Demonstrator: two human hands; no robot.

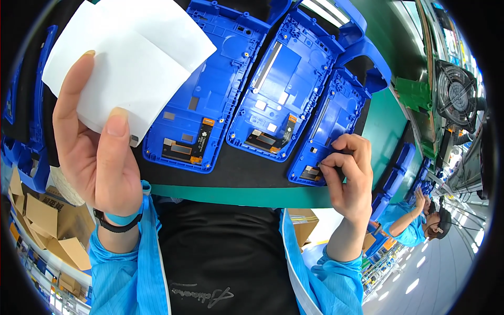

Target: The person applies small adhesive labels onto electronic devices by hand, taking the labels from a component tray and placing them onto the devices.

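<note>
My left hand (pixel 102 152) grips a white sheet of paper (pixel 131 58), thumb in front and fingers along its edge; a small grey piece shows at the sheet's lower corner. Over the rightmost blue plastic housing (pixel 336 115), my right hand (pixel 350 173) pinches thumb and forefinger together at its lower end; whatever is between the fingertips is too small to name. Two more open blue housings, a middle one (pixel 294 58) and a left one (pixel 220 79), lie beside it. Each of these two carries a dark flex circuit with orange ends near its lower edge.
The housings rest on a black mat (pixel 241 176) over a green bench (pixel 236 195). More blue parts (pixel 39 105) stand at the left. An opened cardboard box (pixel 58 226) is below left. A black fan (pixel 455 94) stands right, and a co-worker in blue (pixel 401 223) sits farther off.
</note>
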